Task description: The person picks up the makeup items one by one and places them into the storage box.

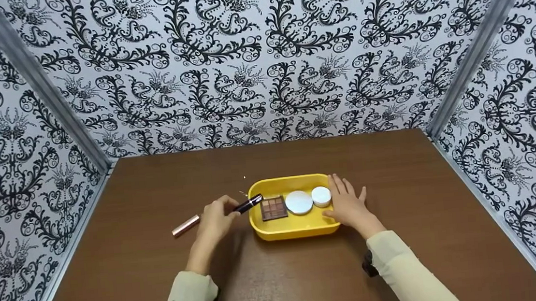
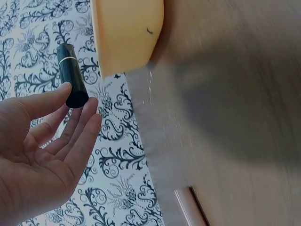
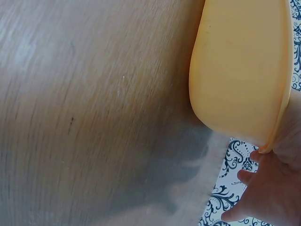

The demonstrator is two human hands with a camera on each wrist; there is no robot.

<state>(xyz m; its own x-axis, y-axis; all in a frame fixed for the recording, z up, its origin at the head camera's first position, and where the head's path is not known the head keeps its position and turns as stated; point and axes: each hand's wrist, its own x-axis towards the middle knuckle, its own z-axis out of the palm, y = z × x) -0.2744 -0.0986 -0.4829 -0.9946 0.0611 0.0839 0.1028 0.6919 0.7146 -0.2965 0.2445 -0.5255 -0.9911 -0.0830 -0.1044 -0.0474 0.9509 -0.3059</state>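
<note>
My left hand (image 1: 217,219) pinches a black cosmetic tube (image 2: 73,77) with a pale band, between thumb and fingertips. In the head view this tube reaches over the left rim of a yellow tray (image 1: 297,233). Lying in the tray are an eyeshadow palette (image 1: 273,208), a round white compact (image 1: 299,202) and a smaller white round jar (image 1: 321,196). My right hand (image 1: 349,207) rests on the tray's right end, its fingers spread and the thumb over the inside. The right wrist view has this hand at the tray's rim (image 3: 283,110).
A rose-gold tube (image 1: 186,225) lies on the brown table (image 1: 279,280) left of the tray, beside my left hand. Patterned black-and-white walls (image 1: 260,64) enclose the table at the back and both sides.
</note>
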